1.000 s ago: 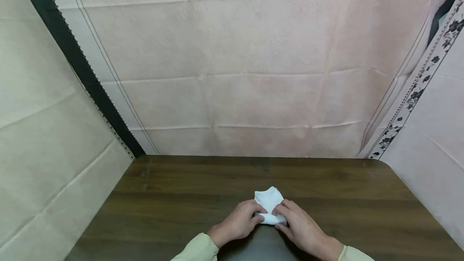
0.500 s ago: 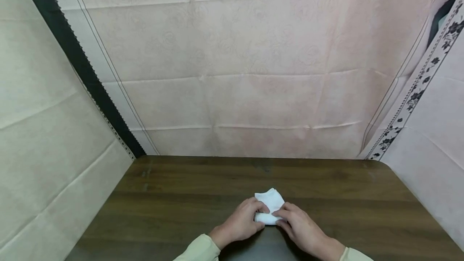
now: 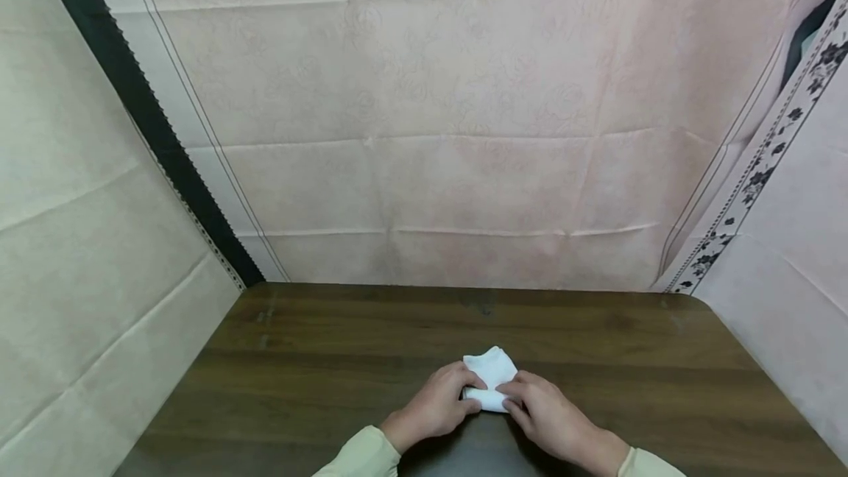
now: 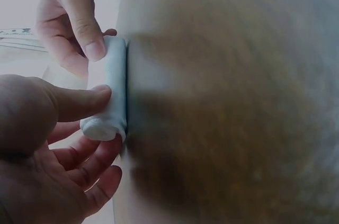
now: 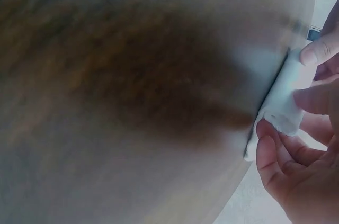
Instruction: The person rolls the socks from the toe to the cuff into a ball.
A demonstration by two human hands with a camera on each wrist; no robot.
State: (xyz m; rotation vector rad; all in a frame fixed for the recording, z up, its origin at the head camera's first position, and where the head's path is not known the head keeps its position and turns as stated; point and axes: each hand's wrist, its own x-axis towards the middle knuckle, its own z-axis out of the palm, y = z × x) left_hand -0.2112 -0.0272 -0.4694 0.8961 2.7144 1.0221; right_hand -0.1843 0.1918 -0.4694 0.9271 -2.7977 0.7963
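Observation:
A small white cloth (image 3: 489,369) lies on the wooden table, its near end rolled into a tube and its far part still flat. My left hand (image 3: 439,402) pinches the left end of the roll, thumb on the near side and fingers over the top. At the other end, the roll is held between the thumb and fingers of my right hand (image 3: 551,417). Seen from the left wrist, the rolled cloth (image 4: 112,75) shows its spiral end beside the left thumb. The right wrist view shows the roll (image 5: 286,89) touching the tabletop, with both thumbs pressing it.
The brown wooden table (image 3: 331,344) extends around the hands on all sides. Pale creased fabric (image 3: 424,131) hangs behind it. More fabric (image 3: 99,278) encloses the left, and a flower-bordered sheet (image 3: 788,256) the right.
Both hands stay at the cloth with small finger shifts. The roll now lies straighter, and the flat part's far edge has drawn slightly closer to me.

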